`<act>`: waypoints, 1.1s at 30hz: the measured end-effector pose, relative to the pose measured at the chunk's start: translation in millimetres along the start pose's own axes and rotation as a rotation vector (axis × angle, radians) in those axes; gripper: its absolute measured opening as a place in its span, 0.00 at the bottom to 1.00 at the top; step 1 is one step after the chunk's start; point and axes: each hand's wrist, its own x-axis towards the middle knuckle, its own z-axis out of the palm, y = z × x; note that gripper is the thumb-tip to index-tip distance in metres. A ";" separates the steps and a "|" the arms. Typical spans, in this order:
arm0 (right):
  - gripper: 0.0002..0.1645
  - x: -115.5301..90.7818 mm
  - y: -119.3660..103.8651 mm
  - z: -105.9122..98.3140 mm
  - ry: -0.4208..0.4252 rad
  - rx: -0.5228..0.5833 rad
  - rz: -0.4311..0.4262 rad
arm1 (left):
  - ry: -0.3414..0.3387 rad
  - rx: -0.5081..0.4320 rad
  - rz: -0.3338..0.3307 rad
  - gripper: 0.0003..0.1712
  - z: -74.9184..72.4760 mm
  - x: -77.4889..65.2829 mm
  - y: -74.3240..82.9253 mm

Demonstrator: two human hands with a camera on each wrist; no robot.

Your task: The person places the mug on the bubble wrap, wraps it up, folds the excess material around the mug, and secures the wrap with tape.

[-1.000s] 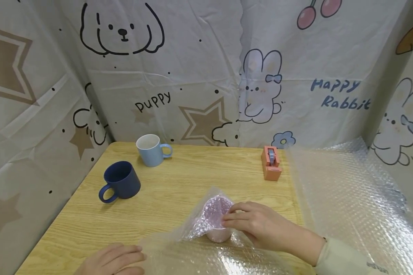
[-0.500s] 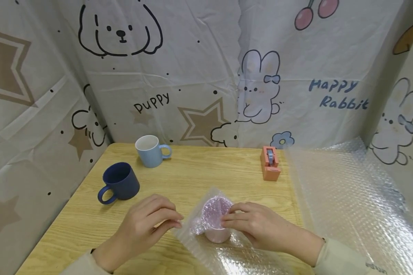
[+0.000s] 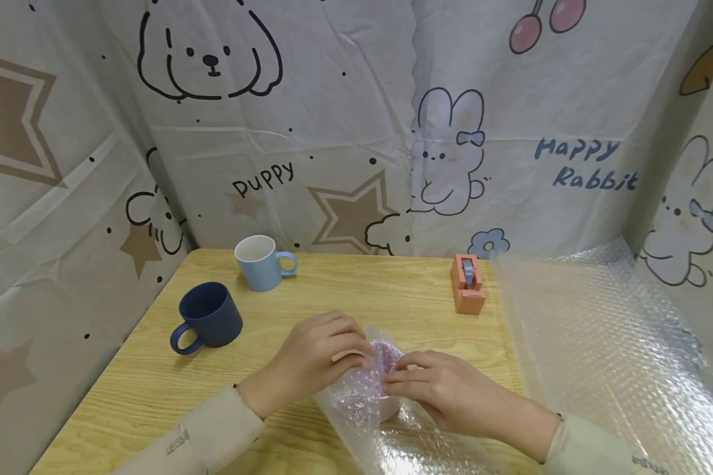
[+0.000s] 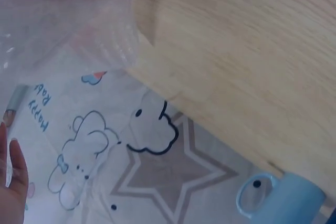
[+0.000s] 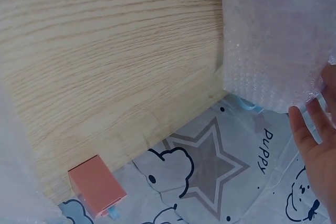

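Bubble wrap, a clear and glossy plastic sheet (image 3: 359, 404), lies over the mouth of a pale pink cup (image 3: 389, 409) and spreads toward the near edge of the view. The cup stands upright at the near centre of a light wood-grain table (image 3: 339, 290), between the hands; its lower wall shows below the film. Left hand (image 3: 327, 348): thumb and fingertips pinch the film above the cup's rim. Right hand (image 3: 442, 389): bent fingers touch the film at the right side of the rim; whether they grip or only press cannot be told. Both arms wear pale beige sleeves (image 3: 214, 422).

Surrounding items: a dark blue mug (image 3: 218, 322) is positioned at the left, handle toward the left. A light blue mug with a white interior (image 3: 260, 272) sits behind it, handle toward the right. A coral-coloured block-shaped tape dispenser (image 3: 469, 302) stands at the back right. A second bubble-wrap sheet (image 3: 606, 343) covers the right side. A white cloth with cartoon prints (image 3: 339, 99) hangs behind the table.
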 end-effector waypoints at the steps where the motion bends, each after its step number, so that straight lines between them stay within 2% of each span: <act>1: 0.29 0.1 -0.1 0.0 0.000 0.000 -0.001 | -0.010 -0.002 -0.006 0.07 2.7 0.8 -1.3; 6: 0.24 0.8 -1.1 0.0 -0.006 -0.005 0.004 | -0.052 -0.030 -0.082 0.09 14.4 3.6 -6.9; 13: 0.24 0.6 0.5 0.2 -0.006 -0.002 -0.012 | -0.106 -0.070 -0.177 0.10 25.7 5.3 -11.1; 21: 0.22 -2.9 2.0 -3.0 0.083 0.025 -0.020 | -0.186 -0.078 -0.270 0.09 30.8 6.9 -12.8; 28: 0.21 -7.6 1.6 -6.4 0.091 0.039 0.010 | -0.218 0.016 -0.236 0.13 29.9 13.0 -9.7; 31: 0.14 -8.8 2.1 -6.7 0.092 0.031 -0.001 | -0.215 0.078 -0.173 0.14 29.0 13.7 -7.4; 33: 0.14 -9.4 2.3 -6.9 0.091 0.032 -0.006 | -0.195 0.109 -0.120 0.14 28.0 12.9 -5.8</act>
